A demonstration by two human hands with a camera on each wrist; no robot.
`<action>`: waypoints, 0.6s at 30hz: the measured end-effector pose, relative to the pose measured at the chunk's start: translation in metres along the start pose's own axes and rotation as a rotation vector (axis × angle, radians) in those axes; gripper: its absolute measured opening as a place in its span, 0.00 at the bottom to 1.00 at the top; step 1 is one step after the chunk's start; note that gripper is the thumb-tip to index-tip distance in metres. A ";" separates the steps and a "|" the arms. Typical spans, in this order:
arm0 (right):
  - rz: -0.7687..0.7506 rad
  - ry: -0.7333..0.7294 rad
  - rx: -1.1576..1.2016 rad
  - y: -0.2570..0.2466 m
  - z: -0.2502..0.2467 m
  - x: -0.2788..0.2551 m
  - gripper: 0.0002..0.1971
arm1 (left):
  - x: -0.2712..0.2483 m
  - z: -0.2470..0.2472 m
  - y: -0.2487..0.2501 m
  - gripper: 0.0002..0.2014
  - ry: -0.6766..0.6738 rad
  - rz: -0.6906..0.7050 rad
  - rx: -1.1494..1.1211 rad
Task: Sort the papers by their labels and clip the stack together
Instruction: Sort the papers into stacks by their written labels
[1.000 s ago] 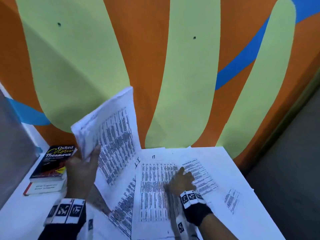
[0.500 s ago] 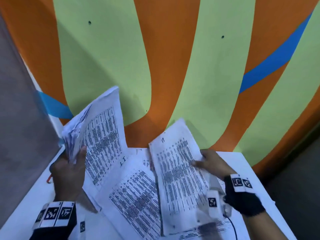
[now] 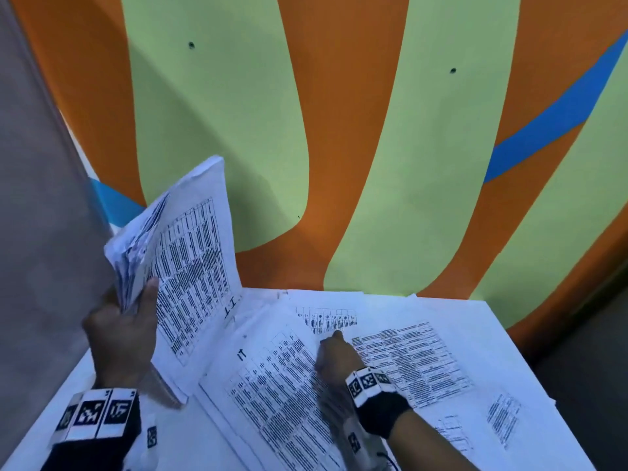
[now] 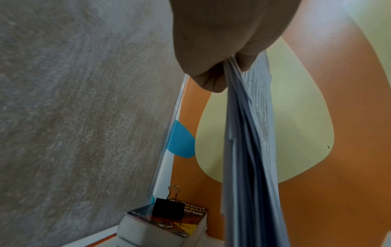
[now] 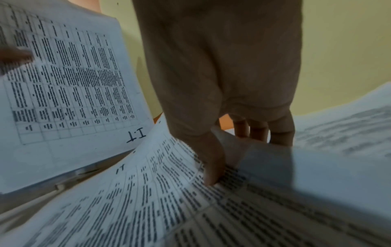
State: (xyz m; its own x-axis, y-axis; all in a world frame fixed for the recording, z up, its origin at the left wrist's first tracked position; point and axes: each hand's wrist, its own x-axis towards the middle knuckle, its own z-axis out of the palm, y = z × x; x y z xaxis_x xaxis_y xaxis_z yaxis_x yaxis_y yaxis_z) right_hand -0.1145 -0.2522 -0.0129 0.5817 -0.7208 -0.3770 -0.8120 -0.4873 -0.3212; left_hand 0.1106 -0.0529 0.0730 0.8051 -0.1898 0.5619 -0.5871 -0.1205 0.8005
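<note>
My left hand (image 3: 131, 305) grips a thick stack of printed papers (image 3: 193, 253) and holds it upright over the table's left side; the front sheet is marked "11". In the left wrist view the left hand (image 4: 220, 71) pinches the stack (image 4: 249, 150) edge-on. My right hand (image 3: 333, 345) lies low on a printed sheet marked "11" (image 3: 272, 385) on the table. In the right wrist view the thumb (image 5: 211, 173) presses on this sheet (image 5: 137, 208) and the fingers (image 5: 258, 132) sit behind its curled edge. A black binder clip (image 4: 168, 208) sits on a book.
More printed sheets (image 3: 411, 358) are spread over the white table (image 3: 503, 338). A painted orange and green wall (image 3: 373, 130) stands just behind it, and a grey panel (image 3: 34, 232) is on the left. The Oxford thesaurus (image 4: 169, 222) lies on another book at the far left corner.
Half a second ago my right hand held a sheet up off the table; now the sheet is down on the spread papers. My left hand still holds the stack up.
</note>
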 end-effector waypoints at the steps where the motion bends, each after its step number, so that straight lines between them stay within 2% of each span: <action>1: 0.009 0.012 0.032 0.001 0.003 0.002 0.09 | -0.002 0.001 0.003 0.20 -0.012 -0.016 -0.011; 3: -0.012 0.046 0.081 0.003 0.005 -0.001 0.09 | -0.004 0.005 0.005 0.17 -0.030 -0.020 -0.043; 6: -0.046 0.035 0.168 0.006 -0.010 -0.019 0.15 | -0.004 0.007 0.012 0.16 -0.071 -0.067 -0.075; 7: -0.075 0.041 0.181 0.011 -0.020 -0.022 0.14 | -0.004 0.007 0.016 0.15 -0.086 -0.060 -0.074; 9: -0.141 0.023 0.137 0.023 -0.057 -0.034 0.03 | -0.005 0.005 0.022 0.15 -0.085 -0.038 -0.088; 11: -0.162 0.030 0.076 0.039 -0.103 -0.041 0.13 | -0.005 0.006 0.023 0.15 -0.068 -0.023 -0.102; 14: -0.158 0.055 -0.119 0.049 -0.176 -0.055 0.08 | -0.008 0.006 0.018 0.16 -0.022 0.013 -0.117; 16: -0.168 -0.010 -0.250 0.050 -0.209 -0.058 0.12 | -0.011 0.007 0.019 0.15 -0.009 0.033 -0.102; 18: -0.142 -0.098 -0.368 0.045 -0.219 -0.048 0.18 | -0.012 0.008 0.021 0.14 -0.004 0.051 -0.076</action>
State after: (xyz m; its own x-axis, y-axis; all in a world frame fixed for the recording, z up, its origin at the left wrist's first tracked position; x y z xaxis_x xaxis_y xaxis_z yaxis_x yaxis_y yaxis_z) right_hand -0.1898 -0.3471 0.1809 0.6765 -0.5918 -0.4382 -0.6759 -0.7352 -0.0506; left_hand 0.0876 -0.0613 0.0810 0.7742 -0.1975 0.6013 -0.6188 -0.0363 0.7847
